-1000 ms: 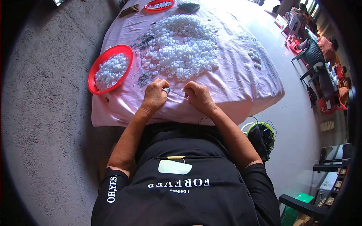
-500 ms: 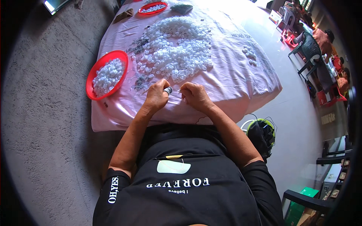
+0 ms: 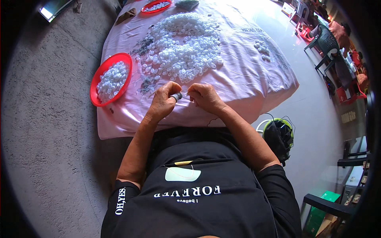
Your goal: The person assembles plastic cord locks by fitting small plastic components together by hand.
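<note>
Over the near edge of the pink cloth, my left hand (image 3: 160, 102) is closed, with a small grey, roughly cylindrical thing (image 3: 176, 96) showing at its thumb side. Close by on the right, my right hand (image 3: 206, 98) is bent into a pinch. Whatever lies between its fingertips is too small to make out. Just beyond both hands spreads a large heap of small white ring-like plastic pieces (image 3: 194, 59). Small grey bits (image 3: 147, 85) lie along the heap's left side. At left, a red basin (image 3: 93, 91) is filled with similar white pieces.
A pink cloth (image 3: 254, 85) covers the table. Another red basin (image 3: 168, 4) and a dark grey packet (image 3: 186, 4) lie at the far end. Several white pieces (image 3: 262, 49) sit apart at right. A black bag (image 3: 278, 139) is beside my right arm; chairs (image 3: 325, 43) and people are beyond.
My hands stay close together over the cloth edge, with only slight finger movement. More of the grey thing shows in my left hand. The view has shifted a little.
</note>
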The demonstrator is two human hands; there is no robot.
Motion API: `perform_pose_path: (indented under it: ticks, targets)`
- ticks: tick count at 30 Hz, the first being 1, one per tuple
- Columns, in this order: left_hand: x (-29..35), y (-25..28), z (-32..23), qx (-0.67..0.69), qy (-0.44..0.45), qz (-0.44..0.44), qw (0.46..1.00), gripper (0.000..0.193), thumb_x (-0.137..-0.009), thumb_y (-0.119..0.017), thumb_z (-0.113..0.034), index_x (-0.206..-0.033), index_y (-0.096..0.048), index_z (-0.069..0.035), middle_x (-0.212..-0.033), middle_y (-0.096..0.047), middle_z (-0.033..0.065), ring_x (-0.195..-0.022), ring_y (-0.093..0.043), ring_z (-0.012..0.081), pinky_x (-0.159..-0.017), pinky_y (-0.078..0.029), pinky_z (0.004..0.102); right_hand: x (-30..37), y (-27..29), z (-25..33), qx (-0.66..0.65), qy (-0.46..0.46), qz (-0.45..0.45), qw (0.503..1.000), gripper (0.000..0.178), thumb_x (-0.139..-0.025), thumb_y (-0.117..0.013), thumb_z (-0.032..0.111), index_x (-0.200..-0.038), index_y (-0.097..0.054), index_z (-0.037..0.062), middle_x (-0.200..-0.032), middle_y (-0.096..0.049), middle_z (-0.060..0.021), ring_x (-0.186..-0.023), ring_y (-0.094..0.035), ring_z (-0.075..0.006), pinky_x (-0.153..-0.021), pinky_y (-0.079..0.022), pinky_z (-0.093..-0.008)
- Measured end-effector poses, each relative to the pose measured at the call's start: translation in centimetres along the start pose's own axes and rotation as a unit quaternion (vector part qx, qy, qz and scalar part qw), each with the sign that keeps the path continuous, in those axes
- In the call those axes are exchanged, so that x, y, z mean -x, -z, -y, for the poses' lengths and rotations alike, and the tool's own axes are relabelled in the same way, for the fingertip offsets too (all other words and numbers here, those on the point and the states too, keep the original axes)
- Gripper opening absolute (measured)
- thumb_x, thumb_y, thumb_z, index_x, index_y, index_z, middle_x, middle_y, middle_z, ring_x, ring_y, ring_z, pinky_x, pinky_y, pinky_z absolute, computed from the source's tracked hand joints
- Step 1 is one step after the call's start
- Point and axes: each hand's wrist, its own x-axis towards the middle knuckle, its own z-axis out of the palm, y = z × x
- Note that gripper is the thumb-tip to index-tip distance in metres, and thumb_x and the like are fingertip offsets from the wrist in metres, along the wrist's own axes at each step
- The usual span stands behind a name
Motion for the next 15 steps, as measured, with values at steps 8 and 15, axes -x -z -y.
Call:
perform_pose_path:
  ticks: [8,15]
  targets:
    - [-0.16,-0.33,0.18,-0.047,-0.025,-0.008,0.999,0.021,-0.079,-0.052,0.008,-0.099,-0.059,0.003,-0.089,-0.066,0.0134,-0.087,-0.065,0.0207,-0.081,-0.05,0.0321,0.02,0.09,0.05,0.015,-0.006,0.021,1.0,0.007,-0.088,-0.06,0.006,-0.089,-0.064,0.0002,-0.067,-0.064,-0.0063,-0.056,-0.061,-0.0116,-0.051,-0.049,-0.0268]
    - [-0.32,-0.26,0.2,-0.032,-0.021,0.006,0.999,0.022,-0.078,-0.052,0.009,-0.098,-0.059,0.003,-0.092,-0.067,0.0142,-0.089,-0.065,0.0204,-0.082,-0.051,0.0316,0.05,0.02,-0.16,0.024,-0.006,0.022,0.999,0.008,-0.087,-0.061,0.006,-0.089,-0.065,0.0002,-0.068,-0.064,-0.0074,-0.056,-0.061,-0.0127,-0.053,-0.049,-0.0276]
